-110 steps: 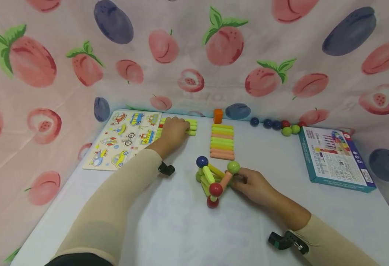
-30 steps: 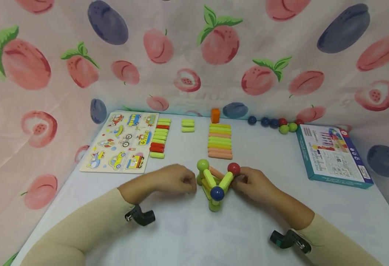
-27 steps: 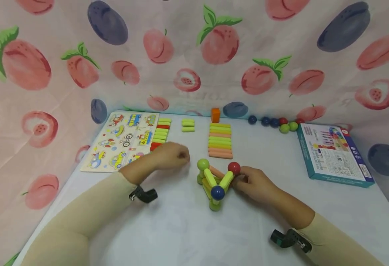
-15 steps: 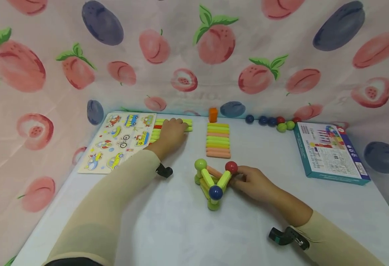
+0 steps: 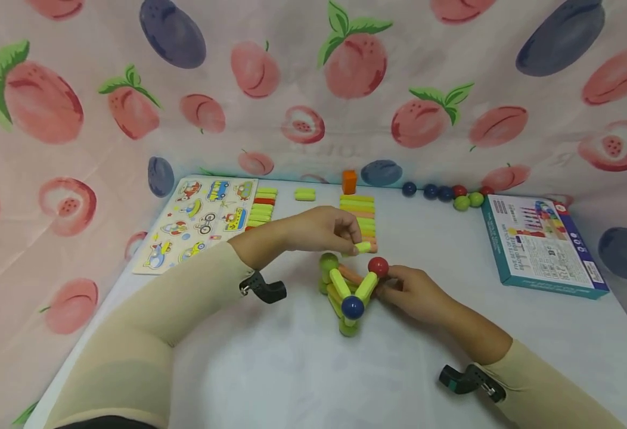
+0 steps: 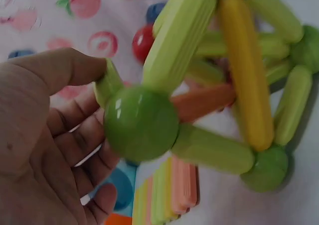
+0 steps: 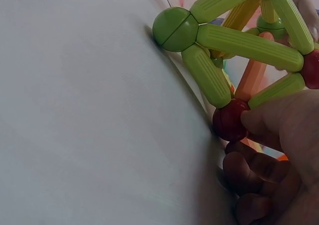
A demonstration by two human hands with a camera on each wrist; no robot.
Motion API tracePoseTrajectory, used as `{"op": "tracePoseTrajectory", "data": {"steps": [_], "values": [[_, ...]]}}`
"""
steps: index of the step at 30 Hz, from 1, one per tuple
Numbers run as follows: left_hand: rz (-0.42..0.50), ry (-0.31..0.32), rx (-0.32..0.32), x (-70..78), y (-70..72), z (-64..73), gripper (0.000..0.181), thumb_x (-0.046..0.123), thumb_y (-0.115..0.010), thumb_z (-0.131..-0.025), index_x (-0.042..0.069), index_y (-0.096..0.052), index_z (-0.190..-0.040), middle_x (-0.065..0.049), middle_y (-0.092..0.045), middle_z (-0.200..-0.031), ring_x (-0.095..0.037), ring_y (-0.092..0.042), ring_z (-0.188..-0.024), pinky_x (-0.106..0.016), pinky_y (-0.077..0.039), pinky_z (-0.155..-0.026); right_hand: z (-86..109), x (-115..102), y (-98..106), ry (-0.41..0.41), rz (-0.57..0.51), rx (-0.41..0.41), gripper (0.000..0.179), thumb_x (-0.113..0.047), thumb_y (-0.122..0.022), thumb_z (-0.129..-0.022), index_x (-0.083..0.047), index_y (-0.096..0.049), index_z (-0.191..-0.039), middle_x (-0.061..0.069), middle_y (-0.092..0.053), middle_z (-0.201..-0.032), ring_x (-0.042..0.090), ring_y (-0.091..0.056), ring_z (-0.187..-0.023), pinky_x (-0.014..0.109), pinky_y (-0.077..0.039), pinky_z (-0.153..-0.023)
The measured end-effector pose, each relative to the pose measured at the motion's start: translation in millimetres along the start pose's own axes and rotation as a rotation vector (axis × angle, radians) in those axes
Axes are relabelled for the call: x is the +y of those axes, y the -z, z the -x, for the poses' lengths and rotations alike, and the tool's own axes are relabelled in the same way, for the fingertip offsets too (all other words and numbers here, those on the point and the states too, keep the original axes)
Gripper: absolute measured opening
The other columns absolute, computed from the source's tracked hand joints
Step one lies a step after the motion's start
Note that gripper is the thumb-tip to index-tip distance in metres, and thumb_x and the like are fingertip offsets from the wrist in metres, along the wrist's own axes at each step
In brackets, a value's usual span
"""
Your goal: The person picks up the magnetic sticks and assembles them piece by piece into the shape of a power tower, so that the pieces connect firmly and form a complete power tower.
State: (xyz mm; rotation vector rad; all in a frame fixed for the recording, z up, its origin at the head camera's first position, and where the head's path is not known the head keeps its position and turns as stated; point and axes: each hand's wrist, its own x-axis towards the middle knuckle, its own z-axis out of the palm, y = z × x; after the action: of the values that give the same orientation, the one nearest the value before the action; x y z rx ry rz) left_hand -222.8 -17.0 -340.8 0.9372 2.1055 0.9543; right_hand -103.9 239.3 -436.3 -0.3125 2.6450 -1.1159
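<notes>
A frame of magnetic rods and balls (image 5: 367,287) stands on the white table, with a blue ball (image 5: 353,307) and a red ball (image 5: 378,267) on its upper part. My left hand (image 5: 321,231) pinches a short light-green rod (image 5: 363,246) between thumb and finger, just behind the frame. In the left wrist view, that rod (image 6: 107,83) is at a green ball (image 6: 142,123) of the frame; whether they touch, I cannot tell. My right hand (image 5: 418,295) steadies the frame from the right. Its thumb and fingers hold a lower red ball (image 7: 232,119) in the right wrist view.
Long rods (image 5: 357,205) lie in a row behind the frame. A picture puzzle board (image 5: 185,205) is at the left, beside short green and red rods (image 5: 262,208). An orange block (image 5: 349,182), loose balls (image 5: 444,193) and a toy box (image 5: 544,244) line the back and right.
My left hand has moved from the short rods by the board rightward to the frame, bringing one light-green rod from the small separate group. My right hand stays at the frame.
</notes>
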Motion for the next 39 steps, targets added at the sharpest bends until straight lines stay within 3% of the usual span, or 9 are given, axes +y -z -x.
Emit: {"op": "tracePoseTrajectory", "data": {"steps": [2,5,16,21,24,26,30,34,39], "values": [[-0.052,0.023,-0.030,11.9,-4.6,6.3,0.014,0.021,-0.079,-0.098,0.014,-0.072,-0.107,-0.002,-0.071,-0.092,-0.019,-0.062,-0.088,-0.029,-0.053,-0.075,0.4,-0.2,0.7,0.013,-0.008,-0.002,0.030,-0.020,-0.072,-0.102,-0.019,-0.074,-0.132,-0.003,-0.075,-0.119,0.023,-0.063,-0.109,0.046,-0.054,-0.094],[-0.120,0.059,-0.024,17.9,-8.3,11.2,0.012,0.021,-0.081,-0.096,0.016,-0.072,-0.103,-0.001,-0.071,-0.088,-0.017,-0.062,-0.085,-0.027,-0.052,-0.071,0.5,-0.4,0.3,0.026,-0.012,-0.002,0.028,-0.020,-0.072,-0.103,-0.019,-0.075,-0.131,-0.003,-0.075,-0.118,0.023,-0.064,-0.109,0.045,-0.054,-0.094],[-0.100,0.046,-0.016,5.4,-20.9,14.0,0.023,0.032,-0.087,-0.091,0.018,-0.072,-0.101,0.002,-0.075,-0.091,-0.019,-0.067,-0.095,-0.032,-0.056,-0.080,0.1,1.9,-3.5,0.028,-0.005,0.000,0.028,-0.021,-0.072,-0.103,-0.019,-0.074,-0.130,-0.004,-0.074,-0.116,0.023,-0.064,-0.107,0.047,-0.055,-0.094],[-0.070,-0.035,-0.001,-9.9,-18.9,20.9,0.015,0.029,-0.068,-0.105,0.019,-0.071,-0.116,0.003,-0.074,-0.110,-0.016,-0.065,-0.109,-0.035,-0.055,-0.096,2.8,2.2,-4.1,-0.001,0.024,0.017,0.034,-0.024,-0.074,-0.101,-0.020,-0.072,-0.134,-0.003,-0.072,-0.112,0.022,-0.060,-0.097,0.040,-0.053,-0.083],[0.015,-0.052,0.019,-28.1,-16.9,31.3,0.030,0.016,-0.046,-0.109,0.015,-0.071,-0.125,-0.001,-0.071,-0.123,-0.020,-0.061,-0.118,-0.044,-0.051,-0.107,11.0,-6.7,-9.2,-0.065,0.103,0.048,0.035,-0.028,-0.075,-0.098,-0.018,-0.070,-0.131,-0.003,-0.070,-0.102,0.020,-0.060,-0.089,0.037,-0.052,-0.077],[0.044,-0.041,0.016,-43.5,-19.4,38.5,0.036,0.009,-0.043,-0.106,0.014,-0.071,-0.128,-0.002,-0.070,-0.124,-0.022,-0.060,-0.118,-0.047,-0.049,-0.109,20.5,-17.1,-15.1,-0.114,0.165,0.039,0.031,-0.030,-0.077,-0.096,-0.016,-0.069,-0.123,-0.003,-0.068,-0.092,0.017,-0.059,-0.081,0.036,-0.050,-0.071],[-0.089,-0.069,-0.014,-72.6,-36.0,47.9,0.031,0.009,-0.059,-0.103,0.016,-0.071,-0.131,0.005,-0.071,-0.121,-0.017,-0.063,-0.118,-0.040,-0.050,-0.109,40.8,-40.2,-31.1,-0.165,0.228,-0.068,0.038,-0.049,-0.084,-0.088,-0.020,-0.068,-0.107,-0.006,-0.060,-0.078,0.015,-0.056,-0.069,0.035,-0.046,-0.061],[-0.183,-0.116,0.057,-83.4,-53.7,52.9,0.029,0.017,-0.079,-0.098,0.018,-0.075,-0.126,0.012,-0.075,-0.120,-0.009,-0.066,-0.118,-0.034,-0.051,-0.107,46.3,-51.2,-44.3,-0.112,0.221,-0.058,0.048,-0.063,-0.086,-0.081,-0.024,-0.065,-0.099,-0.009,-0.058,-0.078,0.012,-0.054,-0.067,0.032,-0.043,-0.058],[-0.216,-0.125,0.160,-82.3,-68.2,56.4,0.029,0.025,-0.089,-0.090,0.021,-0.079,-0.117,0.016,-0.072,-0.099,-0.009,-0.061,-0.093,-0.032,-0.053,-0.087,41.7,-46.7,-38.7,-0.101,0.185,0.008,0.033,-0.046,-0.089,-0.085,-0.021,-0.072,-0.100,-0.007,-0.058,-0.070,0.013,-0.052,-0.063,0.030,-0.040,-0.055]]}}
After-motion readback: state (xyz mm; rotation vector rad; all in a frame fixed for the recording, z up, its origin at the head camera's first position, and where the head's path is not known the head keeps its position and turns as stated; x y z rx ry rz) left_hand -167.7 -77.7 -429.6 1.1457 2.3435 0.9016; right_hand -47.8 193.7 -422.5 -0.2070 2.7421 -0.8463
